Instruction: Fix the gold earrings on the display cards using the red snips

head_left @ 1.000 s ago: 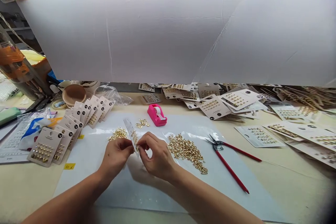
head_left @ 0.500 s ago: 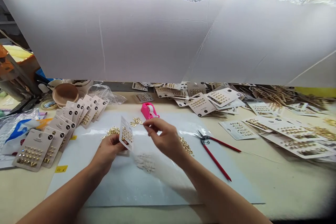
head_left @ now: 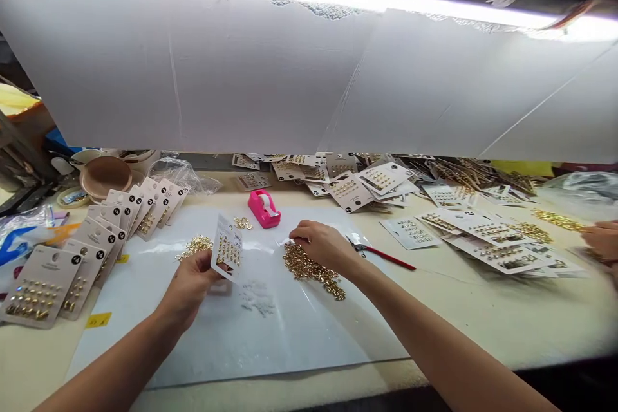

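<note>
My left hand (head_left: 186, 290) is closed on the lower left edge of an earring card (head_left: 228, 248), a white card with rows of small gold studs, held upright and tilted above the mat. Over the far edge of a pile of small gold pieces (head_left: 309, 271) is my right hand (head_left: 328, 248), fingers drawn together and pointing down; whatever is between the fingertips is hidden. Small clear or whitish pieces (head_left: 257, 297) lie on the pale mat (head_left: 232, 347) between the hands. Gold rings (head_left: 196, 246) are heaped behind my left hand.
A pink tape dispenser (head_left: 264, 209) stands at the mat's far side. Red-handled pliers (head_left: 389, 257) lie beyond my right wrist. Filled earring cards (head_left: 43, 283) fan out at left; more cards (head_left: 502, 244) are stacked at right. Another person's hand (head_left: 601, 239) shows at the right edge.
My right hand has moved away from the card, rightward and down to the gold pile. The card stays in my left hand. The view has swung right, bringing another person's hand in.
</note>
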`<action>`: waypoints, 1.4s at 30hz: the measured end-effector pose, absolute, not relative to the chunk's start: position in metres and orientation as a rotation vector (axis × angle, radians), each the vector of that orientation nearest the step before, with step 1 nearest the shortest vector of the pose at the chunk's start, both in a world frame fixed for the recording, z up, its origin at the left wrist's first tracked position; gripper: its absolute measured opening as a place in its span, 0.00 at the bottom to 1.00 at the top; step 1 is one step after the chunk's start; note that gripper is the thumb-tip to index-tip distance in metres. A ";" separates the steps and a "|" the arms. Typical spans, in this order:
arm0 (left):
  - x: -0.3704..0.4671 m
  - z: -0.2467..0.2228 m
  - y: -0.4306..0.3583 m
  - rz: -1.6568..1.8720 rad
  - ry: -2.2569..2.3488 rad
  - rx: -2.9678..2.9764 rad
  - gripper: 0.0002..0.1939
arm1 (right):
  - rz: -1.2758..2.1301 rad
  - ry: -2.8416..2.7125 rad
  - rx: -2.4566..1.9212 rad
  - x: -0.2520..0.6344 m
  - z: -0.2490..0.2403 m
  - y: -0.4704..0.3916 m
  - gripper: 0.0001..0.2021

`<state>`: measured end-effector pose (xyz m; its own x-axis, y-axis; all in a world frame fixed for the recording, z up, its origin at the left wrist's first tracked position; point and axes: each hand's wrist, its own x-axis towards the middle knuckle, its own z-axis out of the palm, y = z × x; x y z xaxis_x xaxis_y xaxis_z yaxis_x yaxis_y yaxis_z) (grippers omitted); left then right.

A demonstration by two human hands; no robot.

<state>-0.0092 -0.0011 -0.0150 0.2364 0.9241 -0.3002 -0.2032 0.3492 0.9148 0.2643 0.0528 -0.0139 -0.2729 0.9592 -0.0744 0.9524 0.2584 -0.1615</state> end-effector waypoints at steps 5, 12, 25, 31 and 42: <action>-0.009 -0.014 -0.002 0.924 1.039 0.881 0.14 | 0.267 -2.550 -1.842 0.257 -0.015 0.061 0.13; -0.009 -0.014 -0.002 0.933 1.011 0.881 0.14 | 0.228 -2.562 -1.891 0.251 -0.019 0.066 0.09; -0.010 -0.014 -0.001 0.941 1.046 0.884 0.14 | 0.142 -2.211 -2.258 0.319 -0.008 0.043 0.16; -0.009 -0.015 -0.001 0.935 1.073 0.889 0.13 | 0.199 -2.135 -2.533 0.371 -0.028 0.011 0.24; -0.009 -0.012 -0.002 0.965 1.075 0.893 0.13 | 0.156 -2.217 -2.423 0.389 -0.033 -0.004 0.27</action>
<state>-0.0086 -0.0023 -0.0119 0.1839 0.9388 -0.2911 -0.1885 0.3244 0.9269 0.3892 -0.0044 -0.0334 0.0912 0.9816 -0.1679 0.9954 -0.0850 0.0438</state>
